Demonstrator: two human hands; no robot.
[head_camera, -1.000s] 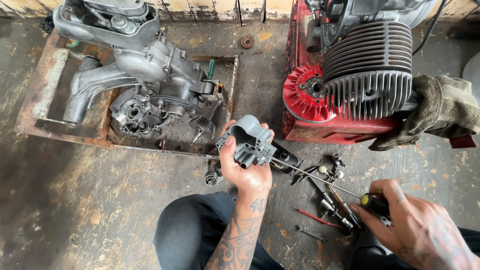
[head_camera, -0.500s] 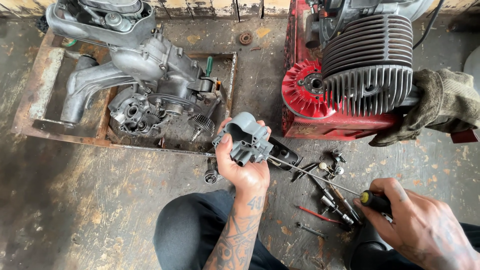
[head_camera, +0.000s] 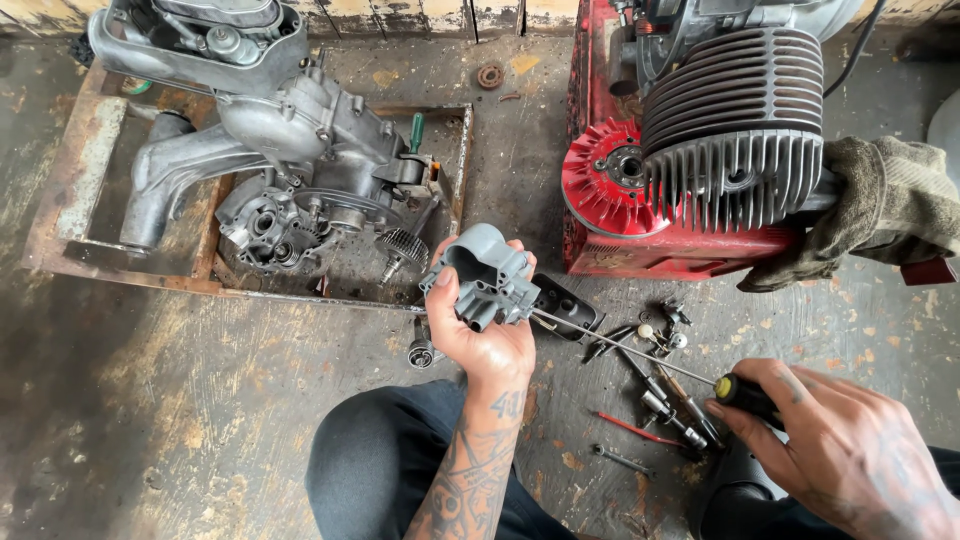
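Overhead, a grey finned engine cylinder (head_camera: 735, 130) lies on a red housing (head_camera: 640, 230), a bare engine casing (head_camera: 300, 160) in a rusty tray (head_camera: 90, 150) beside it on the floor. The left hand (head_camera: 485, 340) is clenched round a grey carburettor body (head_camera: 480, 275), raised for access. The right hand (head_camera: 850, 450) grasps a screwdriver (head_camera: 640, 350), tip seemingly inside it. Small loose parts (head_camera: 660, 330) lie between. No labels visible.

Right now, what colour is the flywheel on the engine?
Red flywheel, seen from the head view.
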